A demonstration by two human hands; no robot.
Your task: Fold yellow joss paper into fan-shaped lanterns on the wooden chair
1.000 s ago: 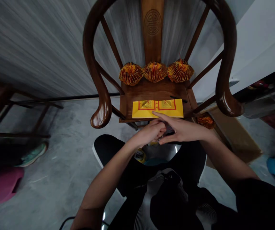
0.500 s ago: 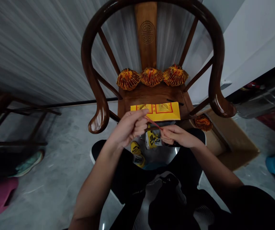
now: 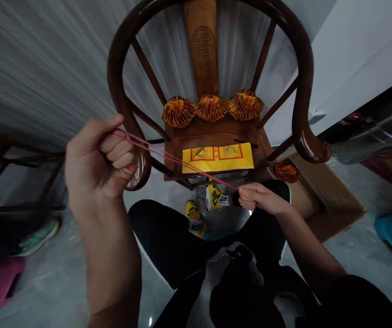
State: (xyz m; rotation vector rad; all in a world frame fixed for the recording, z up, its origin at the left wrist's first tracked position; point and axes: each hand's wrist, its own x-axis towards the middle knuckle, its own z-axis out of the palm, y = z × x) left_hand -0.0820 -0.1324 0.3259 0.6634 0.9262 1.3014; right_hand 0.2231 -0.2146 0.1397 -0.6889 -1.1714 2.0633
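Three pleated orange-and-gold bundles (image 3: 211, 108) sit in a row at the back of a wooden chair seat (image 3: 202, 132), seen from the head camera, with a flat piece of yellow paper (image 3: 218, 166) at its front edge and a thin black stick (image 3: 246, 143) just behind the paper. Right of the chair, an open cardboard box (image 3: 344, 196) has another pleated bundle (image 3: 287, 171) at its near end. The left hand (image 3: 100, 157), raised and somewhat blurred, overlaps the curved end of the chair's left arm in this view; its fingers are curled into a fist, thumb pointing right. The right hand (image 3: 259, 198) is lower, above the right knee, fingertips pinched together. Both grips are closed on a red string (image 3: 216, 179), which runs taut between them, slanting down rightward and crossing before the paper's lower left part; its strands separate toward the left grip.
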